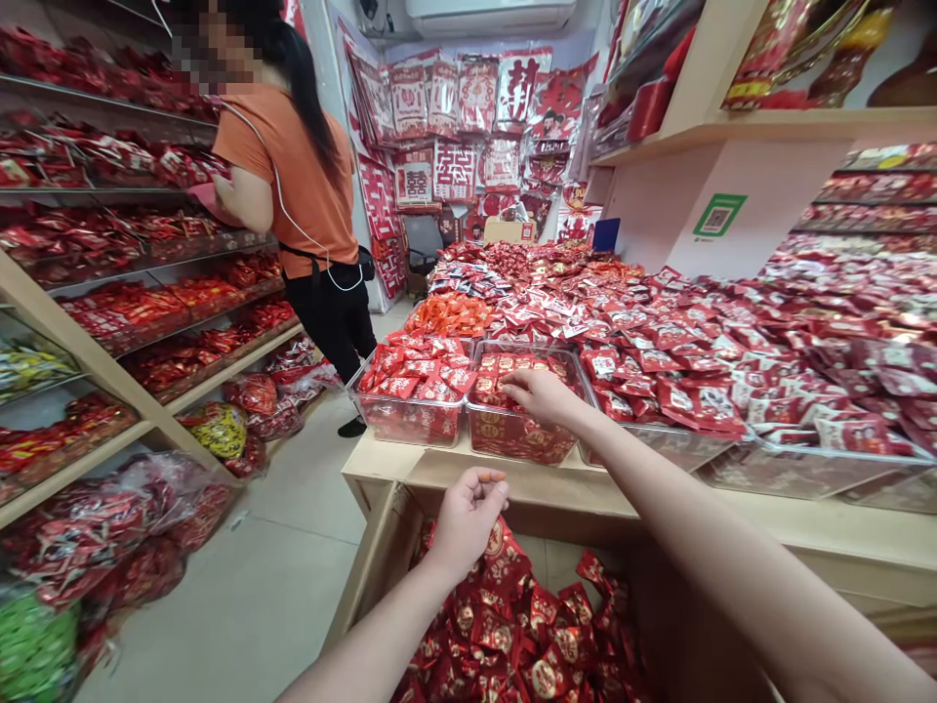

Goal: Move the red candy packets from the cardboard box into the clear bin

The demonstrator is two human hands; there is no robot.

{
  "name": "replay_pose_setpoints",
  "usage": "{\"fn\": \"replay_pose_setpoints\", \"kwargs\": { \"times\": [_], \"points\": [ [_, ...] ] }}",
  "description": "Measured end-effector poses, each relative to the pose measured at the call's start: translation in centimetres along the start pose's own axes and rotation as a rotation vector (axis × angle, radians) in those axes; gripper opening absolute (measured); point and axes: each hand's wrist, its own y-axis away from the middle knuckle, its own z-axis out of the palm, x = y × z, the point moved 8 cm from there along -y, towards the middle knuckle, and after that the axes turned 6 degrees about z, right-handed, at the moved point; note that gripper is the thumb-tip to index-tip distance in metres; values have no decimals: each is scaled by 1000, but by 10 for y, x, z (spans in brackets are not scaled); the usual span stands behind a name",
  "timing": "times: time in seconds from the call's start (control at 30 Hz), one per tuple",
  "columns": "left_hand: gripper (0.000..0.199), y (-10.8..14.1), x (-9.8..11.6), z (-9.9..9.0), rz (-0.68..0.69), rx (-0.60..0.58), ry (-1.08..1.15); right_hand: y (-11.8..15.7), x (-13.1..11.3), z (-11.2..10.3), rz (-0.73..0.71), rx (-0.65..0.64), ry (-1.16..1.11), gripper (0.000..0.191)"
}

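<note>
Red packets point(512, 363) lay in a clear bin point(521, 439) on the tabletop point(373, 459), the right hand point(546, 395) at them, fingers half open, contact hidden; at seven o'clock from the bin, over a carton point(366, 576), the left hand point(468, 517) curled thumb-to-fingers, its grip impossible to tell

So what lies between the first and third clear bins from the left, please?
The head view shows a plastic bin of red-and-gold packets, right hand over it.

Red-and-gold packets point(487, 364) in a clear bin point(519, 446), others (seemingly sealed) loose in a carton point(370, 561)
</note>
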Motion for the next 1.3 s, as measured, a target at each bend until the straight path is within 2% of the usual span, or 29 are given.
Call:
{"fn": "replay_pose_setpoints", "kwargs": {
  "times": [0.3, 0.53, 0.67, 0.87, 1.0, 1.07, 1.17, 1.23, 1.3],
  "points": [
    [24, -5, 4, -13, 40, 109, 1, 9, 1, 1, 2, 24, -25, 22],
    [24, -17, 9, -21, 7, 268, 173, 17, 4, -3, 34, 85, -55, 24],
    [25, -37, 25, -17, 82, 304, 153, 23, 6, -6, 30, 116, -73, 24],
    [19, -69, 55, -14, 297, 359, -24, 32, 2, -11, 3, 119, -82, 19],
    [20, -75, 60, -12, 352, 370, -94, 57, -7, -22, 54, 226, -124, 27],
    [20, -72, 60, -7, 363, 343, -102, 76, -9, -19, 118, 230, -277, 29],
    [21, -61, 59, 5, 332, 231, -78, 103, -7, 5, 213, 62, -568, 31],
    [21, -49, 52, 18, 252, 69, -60, 120, -2, 20, 263, -27, -723, 30],
    [21, -33, 42, 31, 147, -120, -68, 136, 5, 28, 307, -48, -863, 29]
  ]
}}
